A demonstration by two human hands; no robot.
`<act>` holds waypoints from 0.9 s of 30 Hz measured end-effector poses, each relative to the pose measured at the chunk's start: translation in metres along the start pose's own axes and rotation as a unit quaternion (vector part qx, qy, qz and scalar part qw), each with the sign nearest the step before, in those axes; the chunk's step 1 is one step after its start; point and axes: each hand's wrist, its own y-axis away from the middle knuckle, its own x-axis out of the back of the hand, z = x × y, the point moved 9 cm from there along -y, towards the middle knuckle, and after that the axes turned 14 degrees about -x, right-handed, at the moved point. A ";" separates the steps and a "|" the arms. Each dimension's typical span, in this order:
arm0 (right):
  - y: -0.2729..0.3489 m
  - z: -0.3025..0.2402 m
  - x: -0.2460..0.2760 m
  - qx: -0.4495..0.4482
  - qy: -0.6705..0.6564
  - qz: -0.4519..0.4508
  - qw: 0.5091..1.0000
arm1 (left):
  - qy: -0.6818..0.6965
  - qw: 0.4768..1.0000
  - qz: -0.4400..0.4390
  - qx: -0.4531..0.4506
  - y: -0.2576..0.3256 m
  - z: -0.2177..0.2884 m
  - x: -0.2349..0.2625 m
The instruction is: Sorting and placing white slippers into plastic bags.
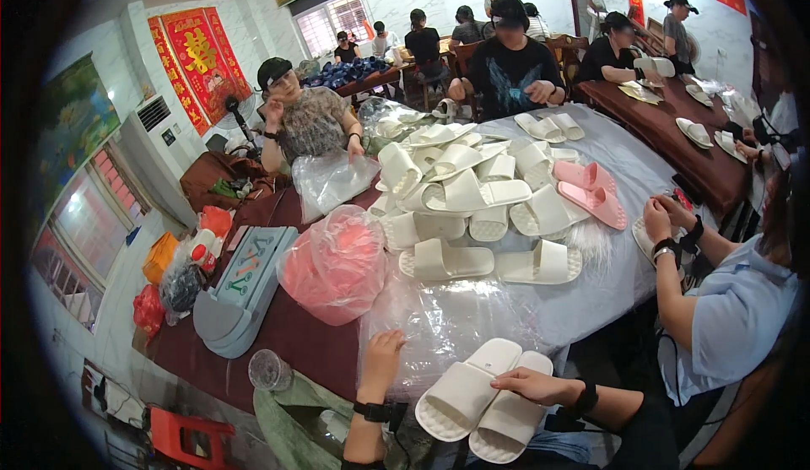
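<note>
A pair of cream-white slippers [445, 404] is in my right hand [531, 384], its fingers closed over the straps' inner edges, the two slippers side by side. My left hand [382, 360] has its fingers drawn together at the left edge of a clear plastic bag [447, 310], which lies flat on the table in a stack of similar bags. Just beyond the bags rises a heap of white slippers [460, 191]. A pair of pink slippers [591, 191] rests on its right side.
A pink-filled clear bag [335, 263] and a grey-blue plastic case [245, 293] are on the brown cloth at left. A plastic cup [270, 370] stands near the front edge. A red stool [190, 436] is at lower left. Co-workers sit across and at right.
</note>
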 end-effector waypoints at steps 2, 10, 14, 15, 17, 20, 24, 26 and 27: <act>-0.004 0.011 -0.002 -0.010 -0.046 -0.010 0.999 | 0.000 1.000 0.008 -0.013 -0.006 0.008 0.009; -0.022 0.044 -0.002 0.004 -0.183 -0.015 0.983 | 0.026 0.999 0.033 -0.029 -0.029 0.073 0.019; -0.001 0.044 0.018 -0.017 -0.200 0.034 0.979 | -0.040 0.999 0.019 -0.008 -0.022 0.090 0.016; 0.006 0.041 0.020 -0.003 -0.223 0.042 0.974 | -0.035 0.999 0.020 -0.013 -0.019 0.094 0.014; 0.012 0.040 0.024 0.014 -0.250 0.055 0.967 | -0.047 0.999 0.008 -0.005 -0.007 0.097 0.008; 0.012 0.045 0.029 0.027 -0.276 0.061 0.959 | 0.002 1.000 0.003 -0.004 -0.001 0.118 0.007; 0.003 0.067 0.024 0.016 -0.138 0.024 0.990 | 0.047 0.999 -0.010 0.002 0.013 0.120 -0.005; 0.015 0.061 0.017 0.025 -0.269 0.050 0.962 | 0.078 0.997 -0.014 0.005 0.024 0.119 -0.014; 0.020 0.058 0.014 0.016 -0.259 0.039 0.965 | 0.106 0.994 -0.015 0.014 0.031 0.117 -0.017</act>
